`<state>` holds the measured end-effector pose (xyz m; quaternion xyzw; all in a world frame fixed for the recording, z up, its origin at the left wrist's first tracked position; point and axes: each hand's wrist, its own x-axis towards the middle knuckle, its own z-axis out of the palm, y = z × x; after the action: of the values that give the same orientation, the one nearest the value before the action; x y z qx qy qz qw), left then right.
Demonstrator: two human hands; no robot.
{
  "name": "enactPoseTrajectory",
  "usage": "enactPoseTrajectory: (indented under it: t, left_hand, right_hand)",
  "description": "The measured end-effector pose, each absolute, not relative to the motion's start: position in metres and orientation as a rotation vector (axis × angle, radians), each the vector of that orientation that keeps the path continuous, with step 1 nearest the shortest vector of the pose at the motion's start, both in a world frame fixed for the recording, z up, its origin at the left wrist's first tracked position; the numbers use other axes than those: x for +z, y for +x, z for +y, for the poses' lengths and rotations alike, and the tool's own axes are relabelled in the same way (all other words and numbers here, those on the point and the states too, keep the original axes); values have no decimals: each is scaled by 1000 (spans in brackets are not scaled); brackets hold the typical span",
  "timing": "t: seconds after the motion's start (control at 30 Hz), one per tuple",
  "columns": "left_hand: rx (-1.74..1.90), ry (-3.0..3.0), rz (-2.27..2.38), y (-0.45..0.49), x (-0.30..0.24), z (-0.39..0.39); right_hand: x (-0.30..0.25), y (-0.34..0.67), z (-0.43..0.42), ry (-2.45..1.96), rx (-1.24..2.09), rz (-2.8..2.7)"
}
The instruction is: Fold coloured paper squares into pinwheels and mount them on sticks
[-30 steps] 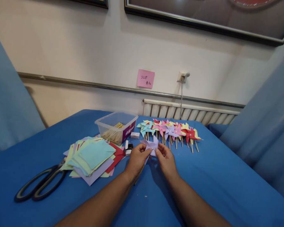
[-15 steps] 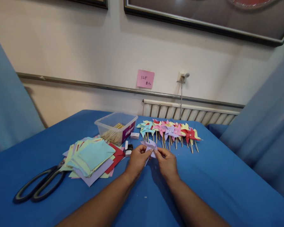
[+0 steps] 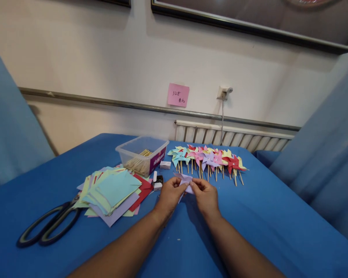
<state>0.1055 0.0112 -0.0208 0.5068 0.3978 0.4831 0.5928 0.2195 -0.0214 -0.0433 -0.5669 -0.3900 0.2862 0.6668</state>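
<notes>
Between my hands, over the middle of the blue table, is a purple paper pinwheel (image 3: 185, 179). My left hand (image 3: 170, 193) is closed on its left side, thumb on top. My right hand (image 3: 204, 195) pinches its right side near the centre, with thumb and fingers hiding part of it. Whether a stick is attached beneath cannot be made out. Just left of my left hand lies a small open box (image 3: 157, 186) with dark contents. Finished pinwheels (image 3: 208, 159) on sticks, in several colours, lie in a row beyond my hands.
A clear plastic tub (image 3: 127, 151) of wooden sticks (image 3: 143, 156) stands behind a pile of coloured paper (image 3: 116, 189). Large scissors (image 3: 50, 224) lie at the left, blades partly under the paper. A small white box (image 3: 165, 165) sits beside the tub. A radiator (image 3: 208, 133) lines the wall.
The fingers of my right hand have shifted slightly over the pinwheel's centre, covering the shiny spot seen there before. Both hands otherwise stay in place.
</notes>
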Motion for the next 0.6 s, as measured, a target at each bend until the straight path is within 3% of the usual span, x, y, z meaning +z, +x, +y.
enactPoseTrajectory:
  t: [0.27,0.6]
  left_hand:
    - [1111,1189,948,107,-22,12]
    - [1109,1174,938,108,-22,11]
  right_hand:
    - [-33,217,-24,-1051,971,-736]
    - [-42,221,-19,-1208,736,-814]
